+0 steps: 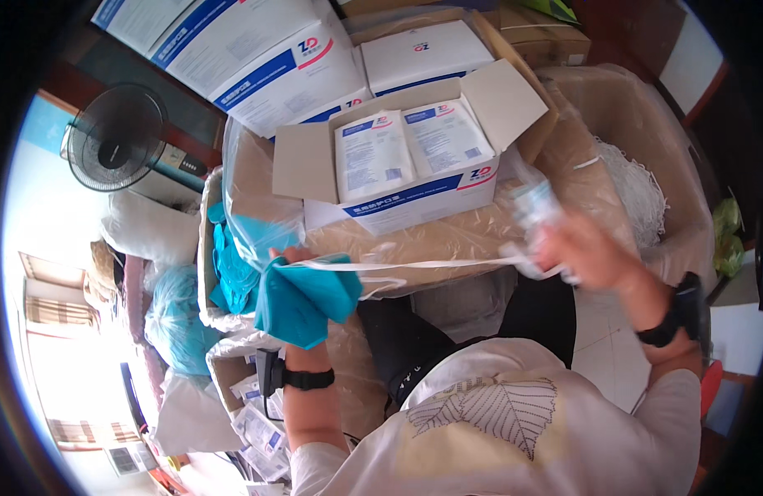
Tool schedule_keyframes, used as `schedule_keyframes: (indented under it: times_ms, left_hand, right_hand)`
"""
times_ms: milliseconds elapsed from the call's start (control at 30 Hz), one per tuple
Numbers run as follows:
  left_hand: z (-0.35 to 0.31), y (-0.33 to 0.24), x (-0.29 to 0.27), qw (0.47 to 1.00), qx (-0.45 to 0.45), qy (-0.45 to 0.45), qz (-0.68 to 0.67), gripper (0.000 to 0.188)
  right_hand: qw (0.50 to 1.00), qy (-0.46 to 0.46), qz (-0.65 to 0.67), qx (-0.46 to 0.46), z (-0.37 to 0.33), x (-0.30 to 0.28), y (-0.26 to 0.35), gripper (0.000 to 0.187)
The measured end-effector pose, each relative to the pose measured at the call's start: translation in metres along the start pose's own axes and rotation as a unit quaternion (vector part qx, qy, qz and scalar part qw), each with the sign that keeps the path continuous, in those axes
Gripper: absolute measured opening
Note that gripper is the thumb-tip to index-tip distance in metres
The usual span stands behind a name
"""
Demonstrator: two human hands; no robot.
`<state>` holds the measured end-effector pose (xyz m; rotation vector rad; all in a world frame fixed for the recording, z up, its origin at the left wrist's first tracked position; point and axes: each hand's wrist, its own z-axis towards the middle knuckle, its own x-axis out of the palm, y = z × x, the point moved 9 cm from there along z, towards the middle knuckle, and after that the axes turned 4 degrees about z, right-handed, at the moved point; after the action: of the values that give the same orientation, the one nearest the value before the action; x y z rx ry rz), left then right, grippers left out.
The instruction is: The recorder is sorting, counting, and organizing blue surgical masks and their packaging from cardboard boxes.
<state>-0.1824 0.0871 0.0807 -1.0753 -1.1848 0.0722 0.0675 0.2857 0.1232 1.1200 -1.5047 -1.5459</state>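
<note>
My left hand [292,255] is closed on a teal folded face mask [303,302], which hides most of its fingers. White elastic straps [414,265] run taut from the mask across to my right hand [592,248]. That hand is blurred by motion, with its fingers wrapped round the white straps; a pale, bluish-white bundle [534,202], smeared, shows at its upper side. More teal masks [232,264] lie in a plastic-lined box left of my left hand. Ahead, an open white carton [431,207] holds two stacks of sealed white packets [373,153].
Closed white cartons [274,78] are stacked behind at the left. At the right stands a plastic-lined cardboard box [613,99] with a heap of white straps [633,194]. A black fan [117,140] is at the far left. Loose packets [261,434] fill a box by my left elbow.
</note>
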Motion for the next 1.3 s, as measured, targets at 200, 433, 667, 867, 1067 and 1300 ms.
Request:
schedule_keyframes:
  times_ms: [200, 433, 667, 867, 1067, 1300]
  left_hand:
    - [0.006, 0.034, 0.017, 0.99, -0.08, 0.109, 0.042, 0.046]
    - [-0.014, 0.061, 0.061, 0.951, -0.087, 0.267, 0.131, 0.049]
    - [-0.037, 0.046, 0.035, 0.976, -0.054, -0.007, 0.21, 0.043]
    - [-0.034, 0.028, 0.033, 0.888, 0.058, 0.103, 0.444, 0.044]
    - [-0.03, 0.014, 0.031, 0.838, 0.129, 0.129, 0.515, 0.048]
    - [-0.034, 0.001, 0.043, 0.745, 0.273, 0.19, 0.578, 0.045]
  right_hand:
    - [0.985, -0.164, -0.055, -0.008, -0.019, -0.071, 0.031, 0.027]
    - [0.963, 0.024, -0.137, -0.232, 0.032, 0.076, 0.05, 0.022]
    - [0.939, 0.012, -0.245, -0.242, 0.054, 0.136, 0.041, 0.024]
    - [0.987, 0.068, -0.059, -0.136, 0.063, 0.149, 0.007, 0.019]
    - [0.975, 0.148, -0.065, -0.152, 0.053, 0.162, 0.002, 0.017]
    - [0.924, 0.228, -0.242, -0.19, 0.006, 0.145, 0.023, 0.013]
